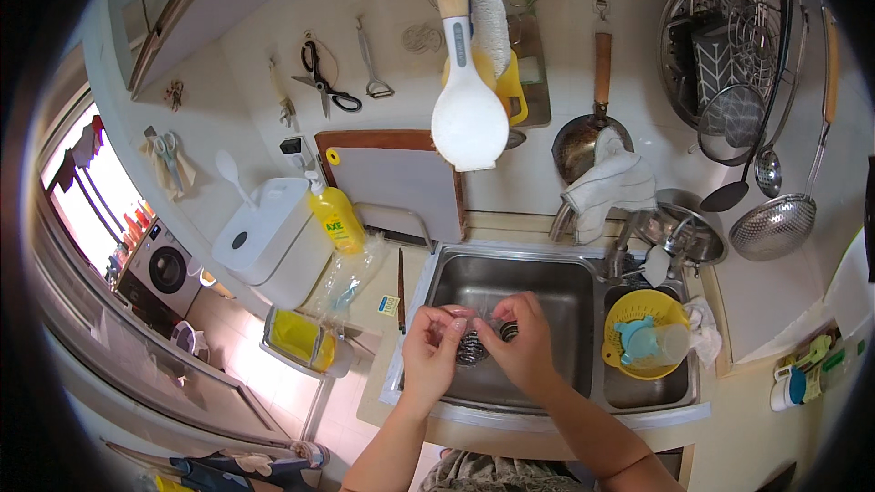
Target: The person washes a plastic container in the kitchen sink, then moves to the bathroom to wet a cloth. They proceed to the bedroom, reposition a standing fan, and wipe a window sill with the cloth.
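Note:
Above the large steel sink basin [519,280], my left hand [432,348] and my right hand [516,338] meet. Between their thumbs and fingertips they pinch a small piece of clear, thin material [484,314], probably plastic film; its full shape is partly hidden by the fingers. Beneath the hands, a shiny coiled metal thing [472,350] shows, a scourer or a strainer, I cannot tell which. Partly behind my right fingers is a dark-ringed round fitting [508,331], which looks like the drain.
A yellow colander [646,367] with a turquoise piece and a clear cup sits in the smaller basin. The faucet [617,256] stands behind. Left are a yellow detergent bottle [336,219], a clear plastic bag [352,273] and chopsticks [401,290]. A white rice paddle [470,116] hangs overhead.

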### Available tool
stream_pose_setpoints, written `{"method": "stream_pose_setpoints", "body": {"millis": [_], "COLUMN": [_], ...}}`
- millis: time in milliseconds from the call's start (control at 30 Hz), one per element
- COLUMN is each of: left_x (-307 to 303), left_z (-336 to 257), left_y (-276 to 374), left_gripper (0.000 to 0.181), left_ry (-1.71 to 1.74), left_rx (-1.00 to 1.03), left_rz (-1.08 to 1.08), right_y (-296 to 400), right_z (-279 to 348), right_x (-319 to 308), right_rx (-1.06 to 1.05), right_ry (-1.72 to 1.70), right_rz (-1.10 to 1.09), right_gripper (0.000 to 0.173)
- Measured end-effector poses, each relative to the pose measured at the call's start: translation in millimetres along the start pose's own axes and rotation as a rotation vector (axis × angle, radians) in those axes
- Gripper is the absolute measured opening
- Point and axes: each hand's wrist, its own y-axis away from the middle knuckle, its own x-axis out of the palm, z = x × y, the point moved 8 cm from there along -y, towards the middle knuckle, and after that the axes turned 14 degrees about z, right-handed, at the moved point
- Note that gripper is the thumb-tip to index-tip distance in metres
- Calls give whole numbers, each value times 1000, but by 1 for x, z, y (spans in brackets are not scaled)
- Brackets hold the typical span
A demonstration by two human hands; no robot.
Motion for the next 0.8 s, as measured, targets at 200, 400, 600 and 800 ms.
{"method": "stream_pose_setpoints", "body": {"millis": [200, 400, 600, 800], "left_x": [13, -6, -2, 6], "left_z": [0, -13, -20, -20], "left_y": [6, 7, -4, -11], "left_gripper": [7, 13, 28, 31], "left_ry": [-63, -10, 135, 162], "left_rx": [22, 44, 26, -48], "left_rz": [-37, -192, -90, 18], "right_y": [4, -1, -8, -15], "right_z": [5, -26, 9, 51], "right_x": [-5, -22, -16, -19], "right_rx": [-62, -54, -6, -289], "right_ry": [42, -256, -294, 15], "right_rz": [-28, -60, 168, 188], "right_gripper": [14, 14, 25, 21]}}
